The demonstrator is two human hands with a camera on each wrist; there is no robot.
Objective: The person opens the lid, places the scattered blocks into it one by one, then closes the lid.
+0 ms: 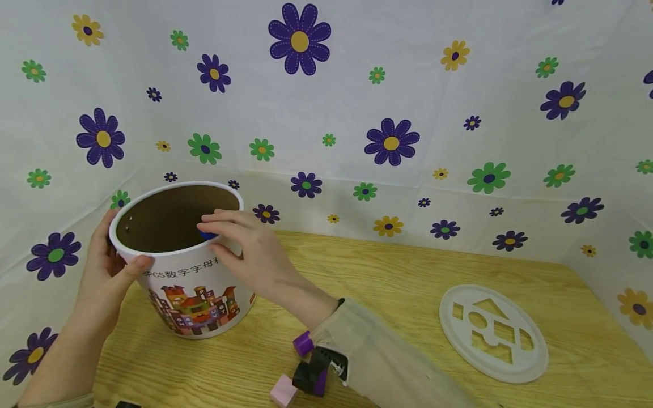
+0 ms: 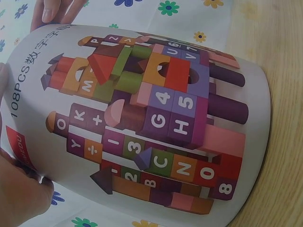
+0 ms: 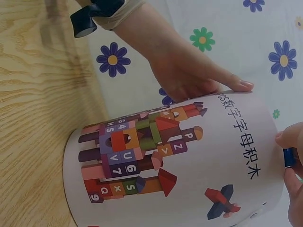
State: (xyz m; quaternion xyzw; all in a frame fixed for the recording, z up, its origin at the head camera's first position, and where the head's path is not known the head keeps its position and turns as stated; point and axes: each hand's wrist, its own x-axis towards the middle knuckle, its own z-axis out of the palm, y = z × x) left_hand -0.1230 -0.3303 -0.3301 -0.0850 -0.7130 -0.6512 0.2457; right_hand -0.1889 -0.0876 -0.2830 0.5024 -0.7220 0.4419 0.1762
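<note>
A white bucket printed with toy blocks stands on the table at the left, its round mouth uncovered. My left hand grips its left side near the rim, thumb on the front wall. At the right part of the rim, my right hand pinches a blue block over the mouth; most of that block is hidden by the fingers. In the right wrist view the blue block shows between thumb and finger beside the rim. The bucket's bottom cannot be seen.
A white round lid with shape cut-outs lies on the table at the right. Near my right sleeve are a purple cylinder, a pink block and a purple block, partly behind the wrist camera. A flowered cloth hangs behind.
</note>
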